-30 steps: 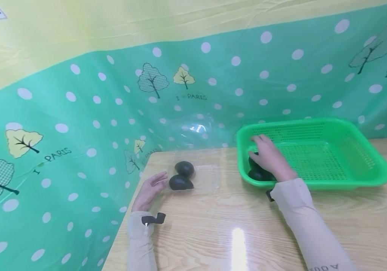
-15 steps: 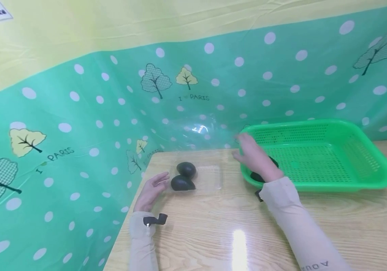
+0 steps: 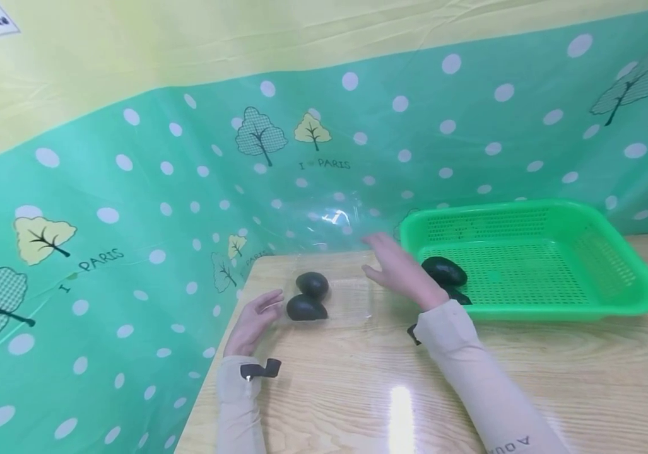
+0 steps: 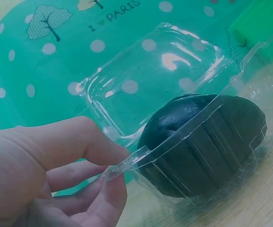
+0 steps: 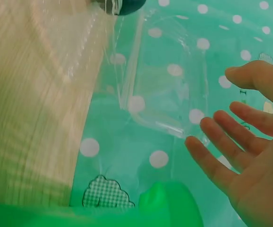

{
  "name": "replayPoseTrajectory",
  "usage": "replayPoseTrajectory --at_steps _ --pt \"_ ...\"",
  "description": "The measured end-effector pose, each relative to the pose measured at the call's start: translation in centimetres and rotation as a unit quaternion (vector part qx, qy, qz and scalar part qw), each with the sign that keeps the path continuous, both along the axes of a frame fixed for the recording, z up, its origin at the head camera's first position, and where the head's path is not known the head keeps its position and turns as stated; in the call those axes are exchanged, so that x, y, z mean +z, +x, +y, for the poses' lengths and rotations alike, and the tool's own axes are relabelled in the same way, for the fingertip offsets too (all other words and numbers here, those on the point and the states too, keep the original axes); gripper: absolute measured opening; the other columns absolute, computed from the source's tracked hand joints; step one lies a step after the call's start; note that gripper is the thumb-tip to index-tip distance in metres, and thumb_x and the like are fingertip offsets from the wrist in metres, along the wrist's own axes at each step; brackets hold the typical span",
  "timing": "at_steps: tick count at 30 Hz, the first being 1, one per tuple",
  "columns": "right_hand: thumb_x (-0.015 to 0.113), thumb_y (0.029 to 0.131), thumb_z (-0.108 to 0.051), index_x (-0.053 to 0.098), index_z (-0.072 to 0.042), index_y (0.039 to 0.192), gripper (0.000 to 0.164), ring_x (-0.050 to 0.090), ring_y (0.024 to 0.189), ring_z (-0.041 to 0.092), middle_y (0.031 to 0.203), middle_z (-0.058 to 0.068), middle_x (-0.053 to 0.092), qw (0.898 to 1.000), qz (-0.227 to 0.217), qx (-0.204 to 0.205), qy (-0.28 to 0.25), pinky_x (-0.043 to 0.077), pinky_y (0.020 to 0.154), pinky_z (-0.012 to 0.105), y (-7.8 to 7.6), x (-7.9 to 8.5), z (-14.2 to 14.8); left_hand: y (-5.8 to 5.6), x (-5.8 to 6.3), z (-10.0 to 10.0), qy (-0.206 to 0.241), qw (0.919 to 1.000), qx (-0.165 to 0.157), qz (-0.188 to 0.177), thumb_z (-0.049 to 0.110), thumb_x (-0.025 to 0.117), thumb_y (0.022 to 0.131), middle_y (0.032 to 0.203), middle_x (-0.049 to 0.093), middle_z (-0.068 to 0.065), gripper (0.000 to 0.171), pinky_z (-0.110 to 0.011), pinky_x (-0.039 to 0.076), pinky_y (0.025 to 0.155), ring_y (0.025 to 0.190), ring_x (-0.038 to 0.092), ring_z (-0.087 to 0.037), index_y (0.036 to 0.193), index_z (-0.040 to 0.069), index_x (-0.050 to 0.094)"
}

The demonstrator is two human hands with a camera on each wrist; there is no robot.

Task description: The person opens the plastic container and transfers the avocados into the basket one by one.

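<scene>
Two dark avocados (image 3: 313,285) lie at the left side of a clear plastic clamshell box (image 3: 352,299). Its see-through lid (image 4: 150,75) stands raised at the back. At the box's left edge is my left hand (image 3: 252,323); in the left wrist view its thumb and fingers pinch the box's rim (image 4: 127,163). My right hand (image 3: 402,270) hovers between the box and a green basket (image 3: 528,310), fingers spread and holding nothing, as the right wrist view also shows. Two more dark avocados (image 3: 445,271) lie in the basket's left end, the nearer one partly hidden.
A wooden table (image 3: 335,391) carries the box and the basket. Behind and to the left hangs a green dotted cloth (image 3: 147,265) printed with trees. The basket's rim rises between its avocados and the box.
My right hand has moved left out of the basket toward the box, uncovering the basket's avocados. My left hand stays at the box's edge.
</scene>
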State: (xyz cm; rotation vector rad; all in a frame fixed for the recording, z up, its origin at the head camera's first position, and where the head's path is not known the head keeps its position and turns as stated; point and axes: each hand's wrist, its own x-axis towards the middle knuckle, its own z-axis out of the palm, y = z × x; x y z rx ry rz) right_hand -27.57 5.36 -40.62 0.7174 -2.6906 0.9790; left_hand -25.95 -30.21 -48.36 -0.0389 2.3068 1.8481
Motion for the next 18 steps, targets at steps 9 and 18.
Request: replayPoseTrajectory --at_steps 9,18 --pt "0.07 0.091 -0.02 0.046 -0.001 0.141 0.058 0.051 0.127 0.034 0.14 0.018 0.051 1.0 -0.009 0.019 -0.013 0.047 0.105 0.049 -0.1 -0.7 -2.0 -0.1 -0.1 0.0 0.001 1.0 0.009 -0.002 0.009 0.066 0.09 0.146 0.051 -0.015 0.056 -0.047 0.036 0.114 0.132 0.051 -0.031 0.144 0.008 0.05" --pt "0.07 0.091 -0.022 0.048 -0.004 0.14 0.057 0.053 0.125 0.029 0.136 0.013 0.053 0.999 -0.02 0.039 -0.018 0.047 0.105 0.044 0.2 -1.7 -4.1 0.0 0.0 0.1 -0.009 1.0 0.001 -0.001 0.009 0.065 0.09 0.148 0.05 -0.015 0.057 -0.051 0.033 0.115 0.134 0.049 -0.031 0.145 0.01 0.048"
